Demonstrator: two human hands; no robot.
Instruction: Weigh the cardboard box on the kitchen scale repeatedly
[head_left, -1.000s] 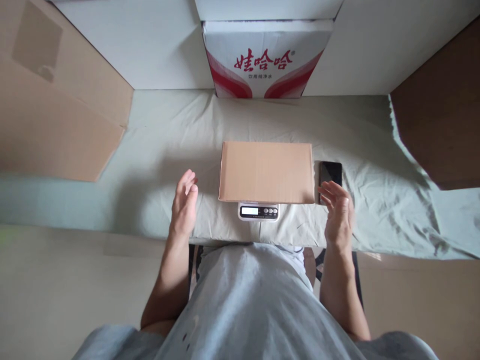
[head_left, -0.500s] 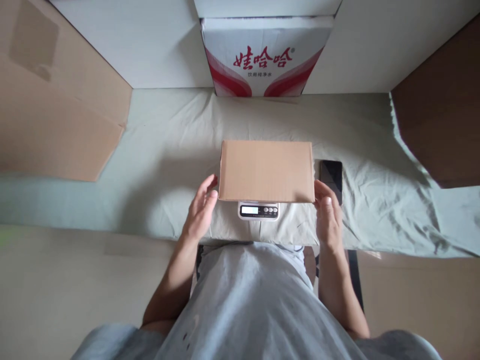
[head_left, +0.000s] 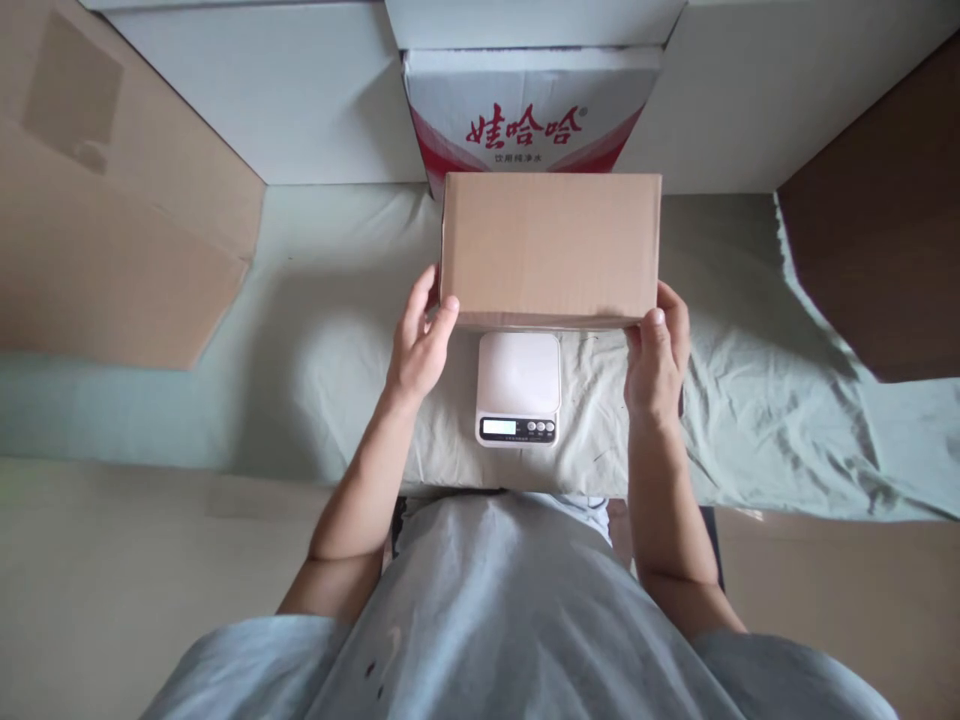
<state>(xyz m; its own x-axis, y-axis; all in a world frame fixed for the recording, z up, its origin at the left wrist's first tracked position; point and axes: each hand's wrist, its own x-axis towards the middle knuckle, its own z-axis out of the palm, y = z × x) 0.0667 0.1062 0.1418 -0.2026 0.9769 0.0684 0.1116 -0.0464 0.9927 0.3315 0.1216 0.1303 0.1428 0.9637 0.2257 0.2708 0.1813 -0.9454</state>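
Note:
A closed brown cardboard box (head_left: 551, 245) is held up between my two hands, off the surface and beyond the scale. My left hand (head_left: 421, 345) grips its left side, the thumb at the near lower corner. On the opposite side my right hand (head_left: 658, 350) holds the near right corner, thumb in front and fingers along the side. Below the box, a white digital kitchen scale (head_left: 519, 375) lies on the cloth with its platform bare. Its lit display and several buttons face me; the reading is too faint to make out.
A pale green cloth (head_left: 330, 300) covers the table. At the back stands a white and red printed carton (head_left: 525, 90) against white panels. A large cardboard box (head_left: 135, 200) is on the left, a dark brown one (head_left: 877, 220) on the right. The phone is mostly hidden behind my right hand.
My hands have closed on the box and lifted it up and away from the scale, toward the back. The scale's platform is now uncovered.

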